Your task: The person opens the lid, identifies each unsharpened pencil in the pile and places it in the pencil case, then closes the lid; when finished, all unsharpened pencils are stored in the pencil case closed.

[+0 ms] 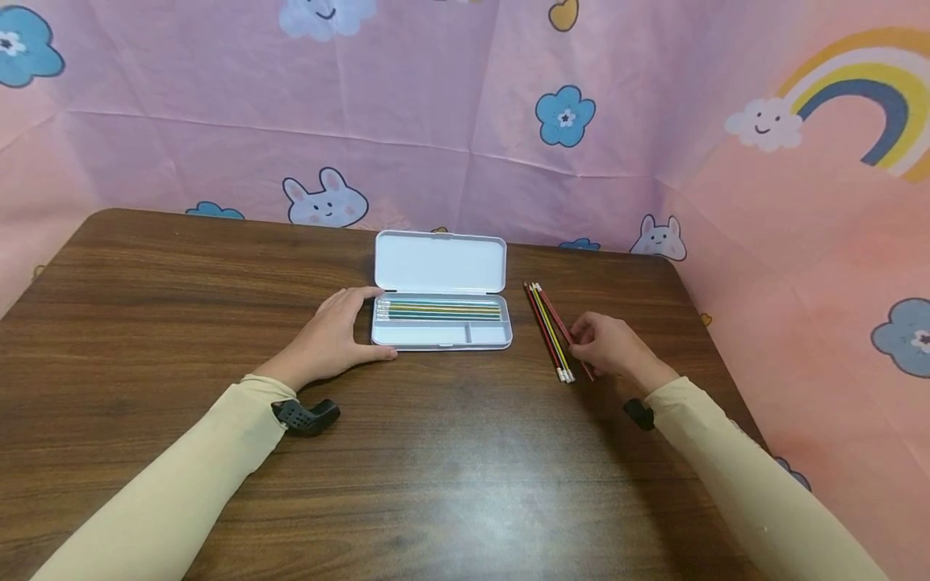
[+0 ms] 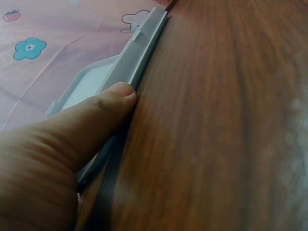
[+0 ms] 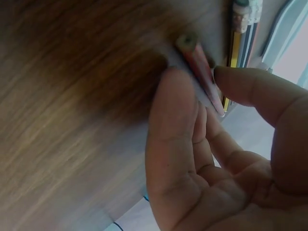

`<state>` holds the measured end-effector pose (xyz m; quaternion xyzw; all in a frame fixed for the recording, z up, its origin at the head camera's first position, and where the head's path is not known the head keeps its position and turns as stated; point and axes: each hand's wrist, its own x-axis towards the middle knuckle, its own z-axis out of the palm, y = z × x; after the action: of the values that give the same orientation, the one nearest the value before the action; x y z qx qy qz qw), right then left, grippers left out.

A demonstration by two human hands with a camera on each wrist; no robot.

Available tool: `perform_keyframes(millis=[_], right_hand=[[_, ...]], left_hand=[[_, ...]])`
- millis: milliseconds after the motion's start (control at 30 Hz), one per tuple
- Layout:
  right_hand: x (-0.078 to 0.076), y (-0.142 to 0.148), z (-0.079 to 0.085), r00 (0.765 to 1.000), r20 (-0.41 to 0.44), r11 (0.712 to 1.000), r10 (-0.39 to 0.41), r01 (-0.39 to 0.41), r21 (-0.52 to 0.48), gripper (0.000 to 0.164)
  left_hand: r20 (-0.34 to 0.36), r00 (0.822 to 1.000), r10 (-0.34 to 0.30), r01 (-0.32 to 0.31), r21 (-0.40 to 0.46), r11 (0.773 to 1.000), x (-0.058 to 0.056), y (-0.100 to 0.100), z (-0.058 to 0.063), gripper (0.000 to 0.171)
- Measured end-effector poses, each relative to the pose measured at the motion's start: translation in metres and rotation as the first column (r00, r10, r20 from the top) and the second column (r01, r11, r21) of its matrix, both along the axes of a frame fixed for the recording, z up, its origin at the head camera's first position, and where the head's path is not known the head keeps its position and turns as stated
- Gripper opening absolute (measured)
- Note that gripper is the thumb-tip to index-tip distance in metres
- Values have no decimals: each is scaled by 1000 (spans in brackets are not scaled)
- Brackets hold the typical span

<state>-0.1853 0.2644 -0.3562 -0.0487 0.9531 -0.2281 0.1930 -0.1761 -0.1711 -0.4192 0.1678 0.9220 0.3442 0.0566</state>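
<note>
A white pencil case [image 1: 490, 333] lies with its lid raised on the table. Several green, blue and yellow pencils [image 1: 443, 311] fill its back compartment. My left hand [image 1: 327, 339] holds the case by its left end, thumb on the front wall [image 2: 126, 77] and forefinger at the back corner. To the right of the case, my right hand [image 1: 609, 345] pinches a red pencil [image 3: 199, 67] between thumb and fingers. Red and yellow pencils [image 1: 546, 331] with white erasers lie close together just left of that hand.
The brown wooden table [image 1: 407, 452] runs back to a pink patterned cloth [image 1: 436, 105], which also hangs along the right side. In the case, a small divider [image 1: 468, 333] parts the front section into a long and a short compartment.
</note>
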Motion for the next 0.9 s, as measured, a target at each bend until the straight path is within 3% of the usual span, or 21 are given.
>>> perform_keyframes(millis=[567,733,900], right_hand=[[4,4,-4,998,-55,1000,-13,14,14,20],[3,4,-5,978,-209,1000,-9,14,23,19],[3,-7,-6,926,-377,1000,14,-16,-3,19]], left_hand=[[13,1000,5,-5,-9,1000,1,0,1,106],[14,1000,5,-5,-6,1000,2,1,1,106],[9,1000,3,-3,0,1000,2,1,2,105]])
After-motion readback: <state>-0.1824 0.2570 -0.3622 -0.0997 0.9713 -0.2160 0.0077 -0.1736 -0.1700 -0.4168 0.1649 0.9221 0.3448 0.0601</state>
